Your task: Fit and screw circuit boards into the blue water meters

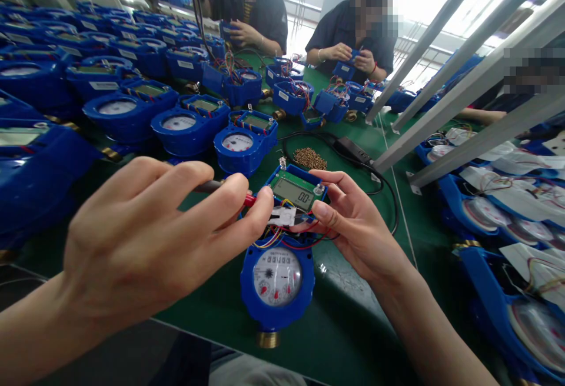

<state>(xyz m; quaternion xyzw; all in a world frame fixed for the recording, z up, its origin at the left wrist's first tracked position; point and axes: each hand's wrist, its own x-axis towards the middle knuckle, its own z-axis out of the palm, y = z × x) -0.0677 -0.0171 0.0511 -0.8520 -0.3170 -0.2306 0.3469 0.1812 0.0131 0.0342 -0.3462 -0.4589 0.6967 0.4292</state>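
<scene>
In front of me a blue water meter (277,277) lies on the green table, its round dial facing up and a brass fitting toward me. Its display unit (293,190) is an uncovered blue box with a green circuit board and a lit LCD. My right hand (353,215) grips this box from the right, thumb on its near corner. Red, yellow and black wires and a white connector piece (282,216) sit between box and dial. My left hand (172,233) is closed around a thin dark tool with a red part (249,200); its tip is hidden behind the fingers.
Rows of blue meters (185,124) fill the left. A pile of small brass screws (310,158) lies beyond the display, beside a black power strip (353,149) and cable. Slanted metal posts (441,112) and wired meters (498,298) stand right. Co-workers (353,39) handle parts opposite.
</scene>
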